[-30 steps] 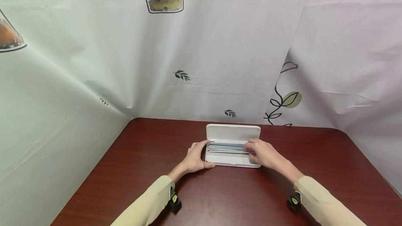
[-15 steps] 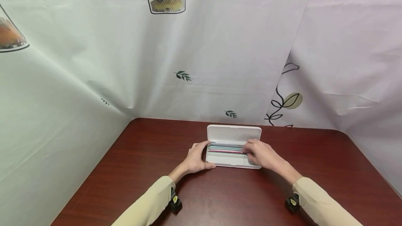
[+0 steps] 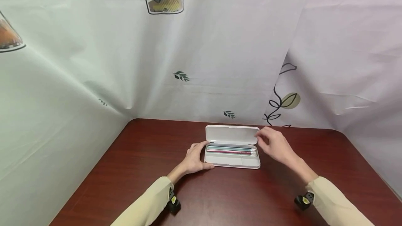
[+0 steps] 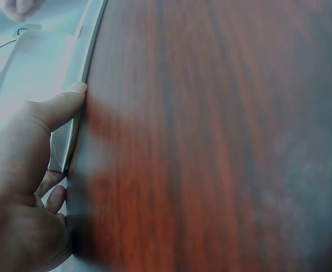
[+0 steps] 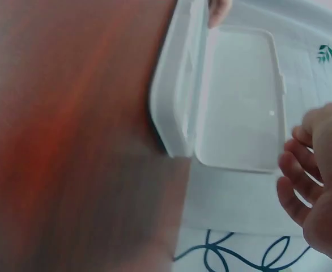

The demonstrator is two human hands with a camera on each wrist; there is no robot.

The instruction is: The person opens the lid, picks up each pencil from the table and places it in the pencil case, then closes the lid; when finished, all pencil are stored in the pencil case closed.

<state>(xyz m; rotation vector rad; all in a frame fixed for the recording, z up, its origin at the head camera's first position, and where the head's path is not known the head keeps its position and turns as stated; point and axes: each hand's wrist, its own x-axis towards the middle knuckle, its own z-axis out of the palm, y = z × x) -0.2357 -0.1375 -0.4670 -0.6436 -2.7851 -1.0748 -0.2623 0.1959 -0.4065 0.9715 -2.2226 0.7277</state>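
A white pencil case (image 3: 232,165) stands on the table with its lid (image 3: 232,134) raised. Several slim pencils (image 3: 230,152), one red and others teal or dark, lie side by side along its back compartment. My left hand (image 3: 192,159) holds the case's left end, thumb at the front edge and fingers at the back; the left wrist view shows the thumb (image 4: 64,107) against the side. My right hand (image 3: 276,144) is raised by the lid's right edge, fingers loosely bent and nothing in them. In the right wrist view its fingertips (image 5: 285,187) are right beside the lid's corner.
The dark red wooden table (image 3: 226,198) spreads around the case. Behind it hangs a pale cloth (image 3: 201,97) with printed plants, and more cloth closes in the left and right sides. A black wrist camera (image 3: 304,201) sits at the right cuff.
My right hand has lifted away from the pencils and moved right and back to the lid's right edge. The pencils' right ends now show. The left hand has stayed on the case.
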